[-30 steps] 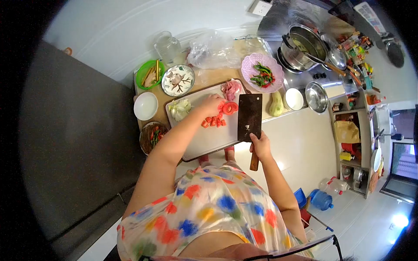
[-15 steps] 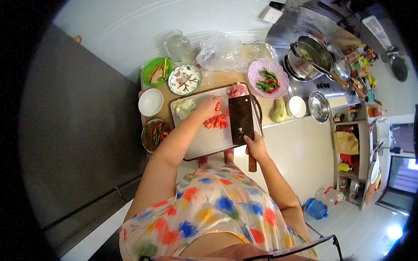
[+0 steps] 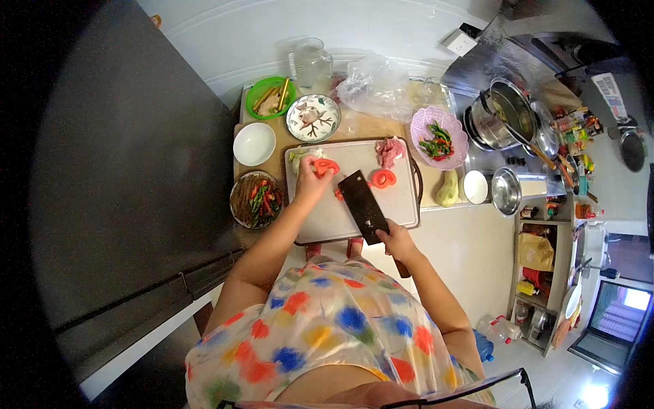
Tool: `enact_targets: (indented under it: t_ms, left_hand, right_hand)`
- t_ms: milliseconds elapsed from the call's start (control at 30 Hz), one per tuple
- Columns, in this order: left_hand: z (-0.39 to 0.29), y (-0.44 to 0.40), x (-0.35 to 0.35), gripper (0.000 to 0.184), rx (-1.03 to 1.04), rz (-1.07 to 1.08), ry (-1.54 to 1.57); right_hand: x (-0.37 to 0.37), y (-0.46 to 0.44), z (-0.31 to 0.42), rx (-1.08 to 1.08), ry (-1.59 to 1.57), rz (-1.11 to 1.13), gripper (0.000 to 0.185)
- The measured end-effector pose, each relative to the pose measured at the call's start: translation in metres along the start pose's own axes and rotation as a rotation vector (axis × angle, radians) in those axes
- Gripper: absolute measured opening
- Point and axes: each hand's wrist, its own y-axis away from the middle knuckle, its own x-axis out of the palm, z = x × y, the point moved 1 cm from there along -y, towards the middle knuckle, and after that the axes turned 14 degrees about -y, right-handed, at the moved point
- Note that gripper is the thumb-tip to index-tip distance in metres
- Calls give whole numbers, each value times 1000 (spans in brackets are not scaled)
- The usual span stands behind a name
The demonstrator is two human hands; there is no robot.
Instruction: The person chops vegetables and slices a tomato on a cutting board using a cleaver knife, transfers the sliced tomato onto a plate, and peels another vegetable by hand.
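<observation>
My left hand (image 3: 312, 183) is closed on a red tomato slice (image 3: 326, 166) above the left part of the cutting board (image 3: 327, 225). Pale chopped vegetable (image 3: 297, 158) lies partly hidden behind that hand. My right hand (image 3: 398, 243) grips the handle of a dark cleaver (image 3: 364, 206), its blade slanting up and left over the board. A few small red bits sit by the blade's left edge. Another tomato piece (image 3: 383, 178) rests right of the blade, below some raw meat (image 3: 390, 151).
Around the board stand a white bowl (image 3: 255, 144), a patterned plate (image 3: 313, 118), a green bowl (image 3: 270, 97), a bowl of peppers (image 3: 257, 200) and a pink plate (image 3: 439, 136). A pale gourd (image 3: 447, 189) lies at right. A pot (image 3: 503, 114) sits on the stove.
The cleaver blade has turned from upright to slanting left. The cluster of chopped red pieces no longer shows; larger tomato pieces do. My left hand has moved left and down, and the view has shifted.
</observation>
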Motion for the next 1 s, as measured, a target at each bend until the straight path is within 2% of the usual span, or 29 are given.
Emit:
enact_targets:
  t_ms: [67, 100, 200, 233, 333, 467, 567, 767, 867, 1000]
  left_hand:
    - [8, 18, -11, 50, -84, -37, 70]
    - [47, 24, 12, 50, -170, 21, 263]
    - [56, 45, 25, 51, -66, 19, 176]
    - [38, 51, 19, 51, 20, 6, -6]
    - [49, 62, 60, 50, -71, 87, 178]
    - [35, 70, 65, 45, -28, 140, 45]
    - [31, 74, 65, 43, -39, 186, 55]
    - [22, 77, 58, 45, -6, 150, -33]
    - [1, 77, 41, 45, -53, 191, -55]
    - [10, 76, 49, 46, -73, 209, -63]
  right_hand:
    - [8, -8, -16, -76, 115, 53, 22]
    - [11, -14, -25, -102, 180, 67, 28]
    - [12, -11, -15, 10, 78, -4, 26]
    - [11, -10, -16, 18, 68, -35, 26]
    - [6, -12, -22, -27, 170, -106, 24]
    - [8, -9, -18, -223, 404, -188, 22]
    - [16, 2, 11, -160, 502, -174, 19]
    - [26, 4, 5, -145, 558, -160, 20]
    - [31, 3, 2, -191, 617, -172, 18]
    - [38, -3, 2, -222, 646, -179, 16]
